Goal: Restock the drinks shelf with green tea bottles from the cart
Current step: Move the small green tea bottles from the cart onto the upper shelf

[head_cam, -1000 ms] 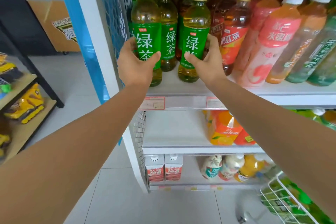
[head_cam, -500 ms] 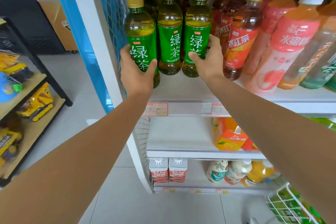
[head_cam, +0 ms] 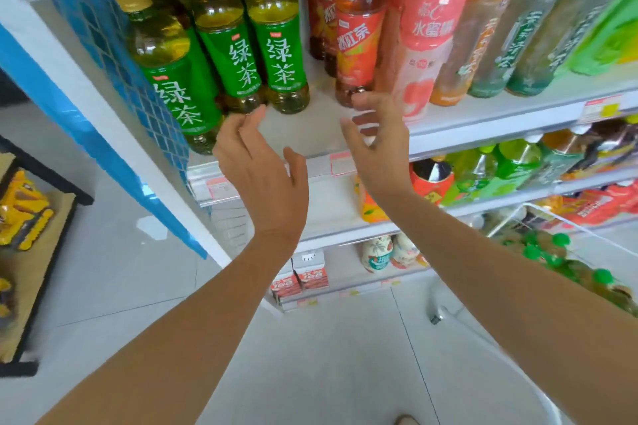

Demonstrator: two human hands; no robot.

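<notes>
Left hand [head_cam: 257,166] spread and empty in front of the shelf [head_cam: 321,129] front edge, fingertips just short of the green tea bottles [head_cam: 228,55]; right hand [head_cam: 378,145] likewise open, gripping nothing, just before the red tea bottle [head_cam: 357,41]. Standing upright at the left end of the shelf against the blue mesh side panel [head_cam: 110,45], three green-labelled bottles in front, more behind. Down at the lower right, more green-capped bottles lying in the white wire cart [head_cam: 538,214].

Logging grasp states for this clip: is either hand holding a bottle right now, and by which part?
Nothing is held. The left hand and right hand are both open, in front of the shelf edge.
</notes>
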